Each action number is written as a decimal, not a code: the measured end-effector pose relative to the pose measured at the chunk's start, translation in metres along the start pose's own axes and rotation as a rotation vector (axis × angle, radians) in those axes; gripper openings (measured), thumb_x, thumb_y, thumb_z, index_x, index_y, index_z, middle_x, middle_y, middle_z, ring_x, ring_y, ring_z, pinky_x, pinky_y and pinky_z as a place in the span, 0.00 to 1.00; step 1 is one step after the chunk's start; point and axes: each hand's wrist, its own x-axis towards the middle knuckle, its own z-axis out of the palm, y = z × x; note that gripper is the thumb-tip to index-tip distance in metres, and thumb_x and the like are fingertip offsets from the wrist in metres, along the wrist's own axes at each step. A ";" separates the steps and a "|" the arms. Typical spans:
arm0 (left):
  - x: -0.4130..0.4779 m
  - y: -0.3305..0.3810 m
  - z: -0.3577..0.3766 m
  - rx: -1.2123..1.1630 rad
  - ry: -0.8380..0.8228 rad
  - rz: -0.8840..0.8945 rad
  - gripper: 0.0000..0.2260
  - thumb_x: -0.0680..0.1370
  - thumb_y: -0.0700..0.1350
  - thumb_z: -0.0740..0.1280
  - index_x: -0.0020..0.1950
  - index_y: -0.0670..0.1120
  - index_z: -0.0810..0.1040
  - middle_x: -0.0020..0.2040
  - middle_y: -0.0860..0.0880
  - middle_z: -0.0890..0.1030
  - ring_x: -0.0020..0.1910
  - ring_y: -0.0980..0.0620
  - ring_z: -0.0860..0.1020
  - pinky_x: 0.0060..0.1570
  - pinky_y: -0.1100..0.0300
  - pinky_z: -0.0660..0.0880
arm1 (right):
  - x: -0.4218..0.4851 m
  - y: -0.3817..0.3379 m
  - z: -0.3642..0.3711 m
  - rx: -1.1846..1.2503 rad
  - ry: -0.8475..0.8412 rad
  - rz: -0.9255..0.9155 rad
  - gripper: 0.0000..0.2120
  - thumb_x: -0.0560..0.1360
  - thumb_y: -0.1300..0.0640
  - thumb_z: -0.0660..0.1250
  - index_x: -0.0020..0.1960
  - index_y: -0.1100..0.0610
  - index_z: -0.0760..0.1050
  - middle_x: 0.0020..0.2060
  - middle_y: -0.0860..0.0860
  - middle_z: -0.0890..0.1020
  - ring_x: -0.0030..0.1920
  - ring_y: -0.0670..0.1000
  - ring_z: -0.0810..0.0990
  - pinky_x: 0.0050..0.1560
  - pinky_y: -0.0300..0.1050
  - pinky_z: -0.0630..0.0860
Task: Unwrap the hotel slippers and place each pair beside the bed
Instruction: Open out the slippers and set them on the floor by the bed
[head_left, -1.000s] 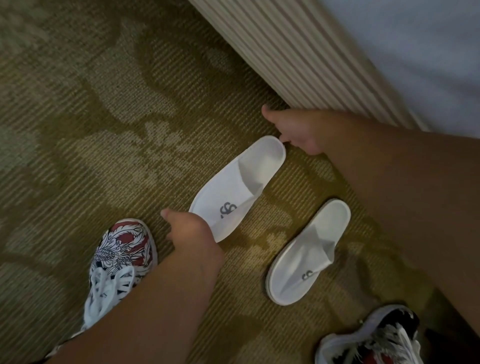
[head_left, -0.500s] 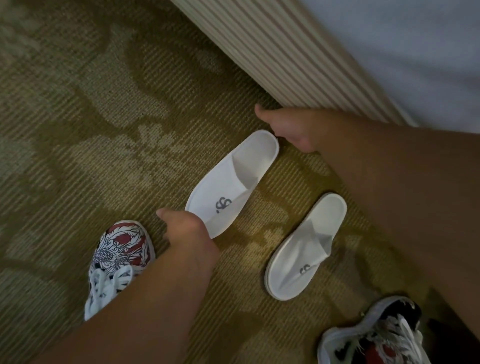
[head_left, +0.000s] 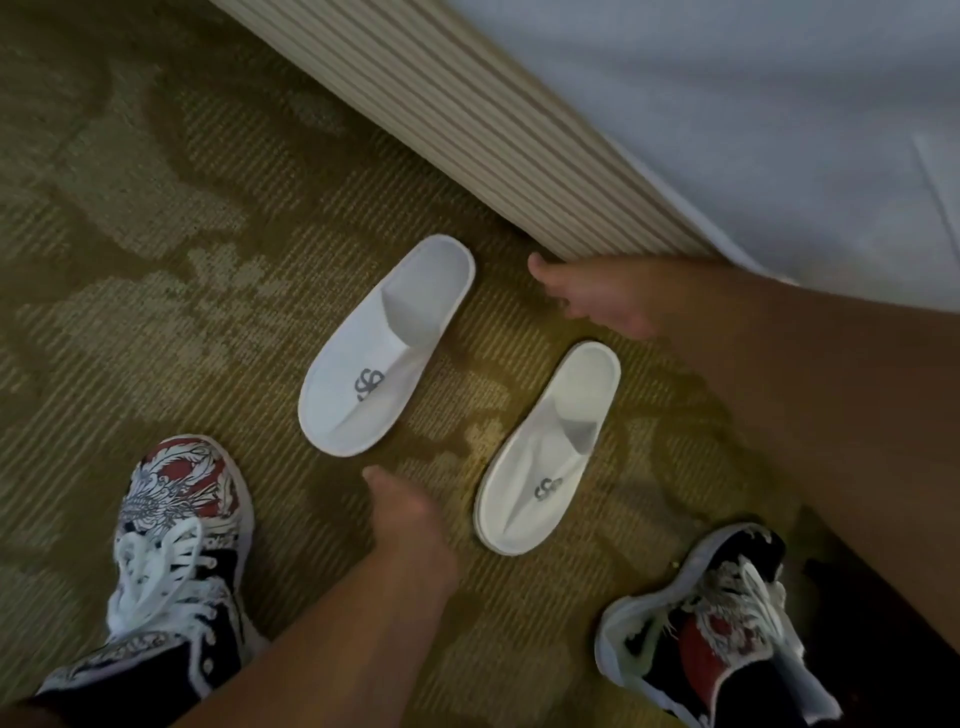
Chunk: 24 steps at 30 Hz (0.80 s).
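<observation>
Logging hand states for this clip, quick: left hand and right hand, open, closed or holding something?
Left hand: open, holding nothing.
Right hand: open, holding nothing; slightly blurred.

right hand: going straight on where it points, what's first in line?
Likely the open heel end of the left slipper, just across a strip of carpet. Height of the right hand is unclear, so it might pass over it.
</observation>
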 end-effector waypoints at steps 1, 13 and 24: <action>0.002 -0.008 0.000 0.029 -0.091 -0.031 0.34 0.80 0.68 0.46 0.77 0.47 0.65 0.76 0.41 0.65 0.73 0.37 0.65 0.72 0.37 0.58 | -0.001 0.011 -0.002 0.039 -0.014 0.007 0.41 0.76 0.27 0.48 0.80 0.53 0.53 0.79 0.53 0.58 0.78 0.54 0.55 0.77 0.53 0.50; -0.004 -0.054 0.019 0.354 -0.036 -0.174 0.39 0.77 0.72 0.47 0.76 0.45 0.66 0.60 0.44 0.75 0.49 0.44 0.75 0.34 0.48 0.71 | 0.018 0.082 -0.003 -0.032 0.164 -0.102 0.43 0.76 0.30 0.56 0.80 0.54 0.49 0.80 0.52 0.50 0.79 0.53 0.51 0.75 0.49 0.51; 0.012 -0.036 0.004 0.179 -0.026 -0.031 0.42 0.73 0.75 0.47 0.74 0.46 0.69 0.69 0.37 0.74 0.65 0.33 0.73 0.67 0.34 0.67 | 0.024 0.073 0.004 0.133 0.136 -0.093 0.42 0.75 0.29 0.57 0.80 0.50 0.52 0.80 0.50 0.55 0.76 0.52 0.63 0.73 0.49 0.58</action>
